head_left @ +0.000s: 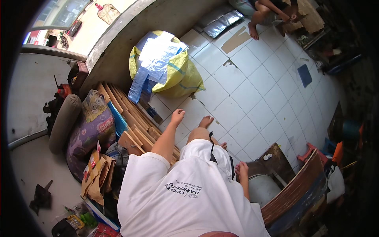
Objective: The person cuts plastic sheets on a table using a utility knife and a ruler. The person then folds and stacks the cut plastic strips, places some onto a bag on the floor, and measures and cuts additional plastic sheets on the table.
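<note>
My left hand (178, 116) is held out in front of me, above the tiled floor. Its fingers are curled in, and nothing shows in them. The nearest things to it are a stack of wooden planks (125, 106) and a large yellow woven sack (179, 77) with clear and bluish plastic sheets (158, 55) on top. My right hand (241, 170) hangs low by my white shorts, its fingers loosely bent and no object visible in it. Beside it are a dark brown board (278, 160) and a grey rounded surface (263, 189).
White floor tiles (252, 91) stretch ahead, with a flat cardboard piece (236, 39) and a blue sheet (304, 75) lying on them. Another person (268, 12) sits low at the far right. A purple patterned cushion (89, 130) and a brown paper bag (96, 172) crowd the left.
</note>
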A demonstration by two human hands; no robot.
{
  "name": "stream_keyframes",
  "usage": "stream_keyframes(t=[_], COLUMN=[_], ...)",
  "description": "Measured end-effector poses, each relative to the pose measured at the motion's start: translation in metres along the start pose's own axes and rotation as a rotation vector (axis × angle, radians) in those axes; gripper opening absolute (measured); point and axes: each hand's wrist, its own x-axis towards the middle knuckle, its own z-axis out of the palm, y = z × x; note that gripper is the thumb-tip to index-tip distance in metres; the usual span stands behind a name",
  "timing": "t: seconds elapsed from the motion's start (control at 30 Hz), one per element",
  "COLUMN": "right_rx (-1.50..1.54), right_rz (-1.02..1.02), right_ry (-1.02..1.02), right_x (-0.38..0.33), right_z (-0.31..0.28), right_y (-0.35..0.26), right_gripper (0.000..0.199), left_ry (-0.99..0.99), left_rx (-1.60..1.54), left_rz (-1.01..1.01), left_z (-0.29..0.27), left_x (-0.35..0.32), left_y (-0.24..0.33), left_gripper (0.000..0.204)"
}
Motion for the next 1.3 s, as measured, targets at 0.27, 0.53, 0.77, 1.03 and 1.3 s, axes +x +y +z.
stream_keyframes(t=[0.27,0.53,0.77,1.03,1.3], right_rx=[0.084,0.31,0.081,0.396,0.652], right_rz=[-0.197,-0.105,-0.281,-0.915,-0.916], right_ry=[-0.022,0.014,0.233,0.025,0.504], right_x=[0.005,0.003,0.023,-0.139,-0.161], right_z=[-0.004,-0.055,-0.133,-0.204,-0.306], right_y=[-0.013,0.104,0.175,0.075,0.073], right_gripper=[0.035,0.035,0.027,0.028,0.021], left_ry=[-0.086,-0.287,-0.455,-0.507,-0.491], left_rx=[-0.015,0.423,0.596,0.816,0.616], left_rz=[0.124,0.071,0.075,0.184,0.008], left_z=[0.025,0.114,0.187,0.237,0.246], left_x=[-0.011,-0.116,-0.205,-0.261,-0.243], left_y=[0.019,-0.055,-0.089,-0.114,-0.123], left_gripper=[0.039,0.045,0.048,0.049,0.043])
